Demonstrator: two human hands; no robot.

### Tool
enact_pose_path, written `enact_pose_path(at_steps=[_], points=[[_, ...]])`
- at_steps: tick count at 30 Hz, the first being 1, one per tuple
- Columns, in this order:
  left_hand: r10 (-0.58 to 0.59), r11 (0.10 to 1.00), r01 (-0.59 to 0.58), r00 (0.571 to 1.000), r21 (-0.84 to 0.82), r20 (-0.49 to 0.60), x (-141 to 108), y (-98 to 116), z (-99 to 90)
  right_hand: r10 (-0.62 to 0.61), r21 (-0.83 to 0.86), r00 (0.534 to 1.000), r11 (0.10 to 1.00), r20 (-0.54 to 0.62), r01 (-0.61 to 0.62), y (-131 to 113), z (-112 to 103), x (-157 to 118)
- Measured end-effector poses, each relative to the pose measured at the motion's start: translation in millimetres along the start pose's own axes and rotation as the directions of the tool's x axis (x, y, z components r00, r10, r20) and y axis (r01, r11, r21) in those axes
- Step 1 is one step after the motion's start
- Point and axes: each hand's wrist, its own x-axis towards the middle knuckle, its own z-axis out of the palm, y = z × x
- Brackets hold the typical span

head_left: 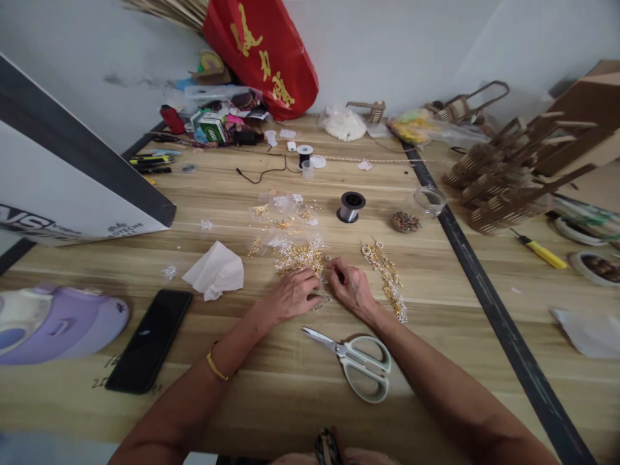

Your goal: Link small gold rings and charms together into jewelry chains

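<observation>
Gold and clear beads lie in a loose pile at the middle of the table. My left hand rests at the pile's near edge, its fingers stretched over the beads and its thumb apart. Just to the right, my right hand is closed in a pinch; what its fingertips hold is too small to make out. A short beaded strand lies between the hands, close to my left thumb. Nearer to me are scissors with pale green handles. Finished-looking gold and clear bead strands lie beyond my right wrist.
A spool of thin line, small bead bags and a jar stand farther back. At left are a white tissue, a black phone and a purple container. Small woven baskets and a yellow cutter are at right.
</observation>
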Motion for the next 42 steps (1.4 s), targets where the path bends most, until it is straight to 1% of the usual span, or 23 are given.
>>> enact_pose_path(at_steps=[8,12,15,19,23,27,33,36,42], points=[[0.021,1.000,-0.021,0.999,0.013,0.042,0,0,-4.3,-0.009,-0.006,1.000,1.000,0.001,0.009,-1,-1,0],[0.010,0.998,-0.010,1.000,-0.057,-0.001,0,-4,-7.7,-0.006,0.013,1.000,1.000,-0.002,0.006,-1,-1,1],[-0.034,0.985,0.024,0.998,-0.170,-0.057,1,-9,-10.3,0.005,0.018,1.000,1.000,-0.002,-0.005,-1,-2,1],[-0.122,0.942,0.077,0.985,-0.327,-0.121,3,-15,-11.8,0.010,0.050,1.000,0.999,-0.012,-0.009,-1,-3,1],[-0.198,0.898,0.115,0.968,-0.426,-0.156,4,-19,-12.5,0.022,0.112,0.999,0.994,-0.037,-0.018,1,-2,2],[-0.278,0.847,0.146,0.941,-0.511,-0.192,5,-19,-16.3,0.041,0.187,0.998,0.982,-0.051,-0.030,0,-3,1],[-0.354,0.772,0.166,0.914,-0.614,-0.197,3,-17,-23.5,-0.006,0.206,0.999,0.978,-0.041,0.015,-4,-3,0],[-0.379,0.742,0.170,0.905,-0.648,-0.196,2,-15,-25.6,-0.008,0.233,0.999,0.972,-0.044,0.018,-6,-3,-1],[-0.383,0.706,0.164,0.906,-0.689,-0.178,3,-8,-26.5,-0.056,0.282,0.995,0.956,-0.083,0.077,-9,-4,-3]])
